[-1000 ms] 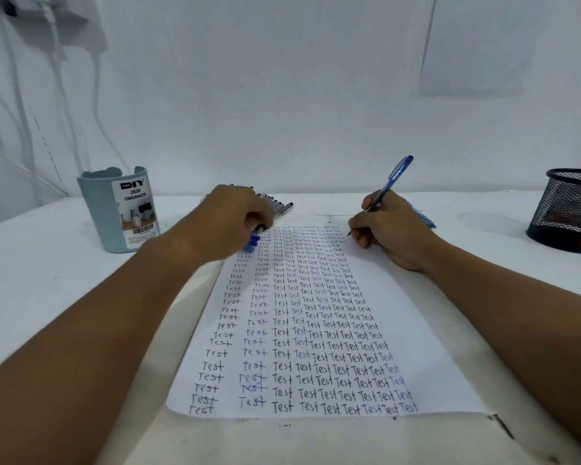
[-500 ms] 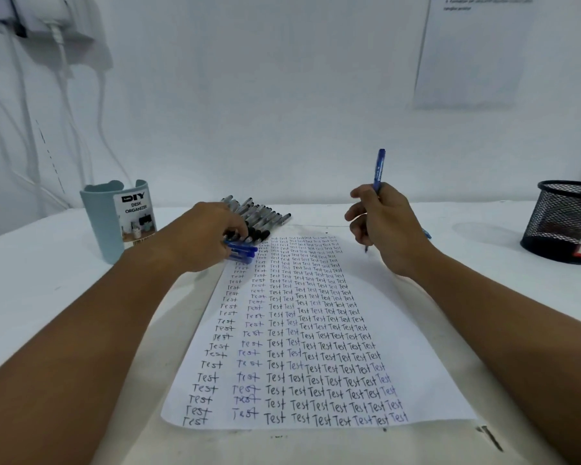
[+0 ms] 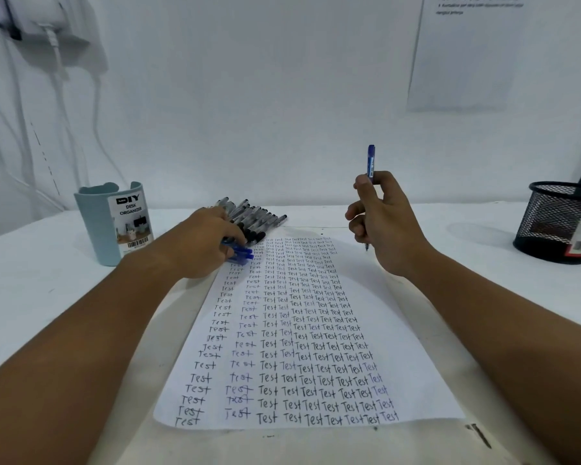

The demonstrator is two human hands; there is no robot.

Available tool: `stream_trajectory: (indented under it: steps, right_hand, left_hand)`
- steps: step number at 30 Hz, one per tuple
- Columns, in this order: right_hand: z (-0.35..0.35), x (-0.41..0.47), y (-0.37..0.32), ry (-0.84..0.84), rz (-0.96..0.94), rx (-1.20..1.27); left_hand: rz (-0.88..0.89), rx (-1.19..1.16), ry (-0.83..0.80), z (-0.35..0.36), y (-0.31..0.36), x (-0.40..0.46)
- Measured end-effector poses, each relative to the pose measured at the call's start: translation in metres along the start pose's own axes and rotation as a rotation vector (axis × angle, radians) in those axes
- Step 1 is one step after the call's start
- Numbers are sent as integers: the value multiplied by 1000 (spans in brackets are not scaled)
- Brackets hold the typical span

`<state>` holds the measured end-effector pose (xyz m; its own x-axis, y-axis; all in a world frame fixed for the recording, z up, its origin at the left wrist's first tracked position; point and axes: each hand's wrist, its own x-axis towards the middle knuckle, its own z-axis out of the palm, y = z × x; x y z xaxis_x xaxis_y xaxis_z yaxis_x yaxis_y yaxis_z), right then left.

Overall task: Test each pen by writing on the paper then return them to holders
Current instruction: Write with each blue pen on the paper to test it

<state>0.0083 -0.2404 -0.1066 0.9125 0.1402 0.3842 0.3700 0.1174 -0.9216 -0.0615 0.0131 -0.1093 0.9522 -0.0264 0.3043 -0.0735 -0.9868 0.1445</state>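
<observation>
— Pale blue plastic on the far left, is that one of the holders?

— Yes: a smooth, rounded pale blue plastic desk organizer (image 3: 109, 223) with a printed label, upright on the white table (image 3: 31, 280), well clear of the paper. White cables (image 3: 56, 72) hang down the wall behind it.

— And the left hand?

— The left hand (image 3: 202, 248) lies knuckles up at the top left corner of the white sheet of paper (image 3: 399, 330), fingers curled down onto a few blue-capped pens (image 3: 244, 253) under its fingertips. Whether it truly grips them or only presses on them I cannot tell (the fingers hide the contact). Just behind it, touching one another, a row of clear-barrelled pens with black caps (image 3: 252, 218) lies fanned on the table.

— The sheet itself?

— Flat, smooth, covered in columns of the handwritten word "Test", mostly black ink, some blue, with a bare strip along its right side.

— Now the right.

— The right hand (image 3: 383, 223) is raised above the sheet's top right corner, fingers and thumb clamped round a slim blue pen (image 3: 371, 162) held nearly upright, cap end up and tip poking out below the palm, off the paper.

— Anything further right?

— A round black wire-mesh pen cup (image 3: 557, 223) at the table's right edge, well apart from the hand, and a printed notice (image 3: 460, 55) stuck on the white wall above.
</observation>
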Motion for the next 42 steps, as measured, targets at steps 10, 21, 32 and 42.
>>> stream_trajectory:
  steps: [10, 21, 32, 42]
  right_hand:
    - [-9, 12, 3, 85, 36, -150]
    - [-61, 35, 29, 299, -160, -1022]
    - [-59, 41, 37, 138, -105, -1182]
    - [-51, 32, 30, -34, -249, -1347]
  left_hand:
    - [25, -42, 71, 0, -2, 1]
    - [184, -75, 264, 0, 7, 0]
    - [377, 47, 395, 2, 20, 5]
    - [436, 11, 384, 7, 37, 1]
